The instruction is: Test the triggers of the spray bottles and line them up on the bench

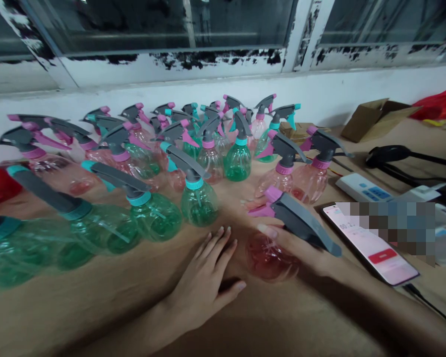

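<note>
My right hand (282, 233) is closed around the neck of a pink spray bottle (269, 260), which stands on the brown tabletop with its grey and pink trigger head (299, 215) above the hand. My left hand (208, 282) lies flat on the table just left of that bottle, fingers spread and holding nothing. Beyond my left fingertips stands a green spray bottle (199, 204) with a teal collar. Two more pink spray bottles, one of them a pink bottle (311, 181) at the right, stand close behind my right hand.
Several green spray bottles (156, 215) line the left, with more pink and green ones behind. To the right lie a phone (371, 248) with a lit screen, a white power strip (362, 187) and black cables. An open cardboard box (375, 119) sits by the wall, near red plastic (438, 104).
</note>
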Tool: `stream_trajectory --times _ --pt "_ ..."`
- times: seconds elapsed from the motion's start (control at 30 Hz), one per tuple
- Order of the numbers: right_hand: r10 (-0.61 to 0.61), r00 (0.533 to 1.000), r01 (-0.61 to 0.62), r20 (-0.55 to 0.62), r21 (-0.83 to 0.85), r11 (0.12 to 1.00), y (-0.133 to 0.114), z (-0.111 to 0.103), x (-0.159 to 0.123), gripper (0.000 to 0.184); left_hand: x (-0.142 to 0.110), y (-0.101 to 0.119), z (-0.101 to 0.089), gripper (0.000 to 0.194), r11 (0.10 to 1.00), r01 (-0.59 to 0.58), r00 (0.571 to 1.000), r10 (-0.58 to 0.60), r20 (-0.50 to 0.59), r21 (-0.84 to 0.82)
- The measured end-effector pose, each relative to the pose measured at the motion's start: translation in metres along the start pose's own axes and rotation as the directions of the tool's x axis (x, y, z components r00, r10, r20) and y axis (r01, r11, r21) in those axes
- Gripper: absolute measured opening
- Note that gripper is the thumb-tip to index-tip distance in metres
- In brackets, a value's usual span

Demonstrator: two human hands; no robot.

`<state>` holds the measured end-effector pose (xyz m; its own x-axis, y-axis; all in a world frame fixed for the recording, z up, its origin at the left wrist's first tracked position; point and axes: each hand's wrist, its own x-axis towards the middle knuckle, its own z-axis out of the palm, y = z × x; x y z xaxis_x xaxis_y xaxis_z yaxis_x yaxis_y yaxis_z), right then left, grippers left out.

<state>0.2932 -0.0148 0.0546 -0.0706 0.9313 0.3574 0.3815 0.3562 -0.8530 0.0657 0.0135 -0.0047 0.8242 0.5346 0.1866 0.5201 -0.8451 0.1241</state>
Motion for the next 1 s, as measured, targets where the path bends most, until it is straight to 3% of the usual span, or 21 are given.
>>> stream_trajectory --times 0.13,0.5,0.63,1.0 --pt "0.027 0.999 -0.028 0.034 0.036 0.999 -0.008 -0.002 0.004 0.018 0.000 0.000 0.000 0.066 1.000 -0.003 1.000 0.003 -0.005 0.002" --pt "-0.040 0.999 0.042 -0.018 0.124 0.991 -0.020 0.004 0.012 0.013 0.002 0.002 -0.002 0.065 1.000 0.019 0.999 -0.019 0.040 -0.013" --pt "-0.032 0.998 0.036 -0.056 0.062 0.997 -0.023 0.007 0.013 0.004 0.002 0.002 -0.003 0.065 0.999 0.031 0.999 -0.030 0.044 -0.026" --pt "0.000 0.999 -0.004 0.043 0.079 0.997 -0.015 0.011 0.018 0.019 0.001 0.000 -0.002 0.060 0.999 0.008 1.000 -0.008 0.001 -0.039"
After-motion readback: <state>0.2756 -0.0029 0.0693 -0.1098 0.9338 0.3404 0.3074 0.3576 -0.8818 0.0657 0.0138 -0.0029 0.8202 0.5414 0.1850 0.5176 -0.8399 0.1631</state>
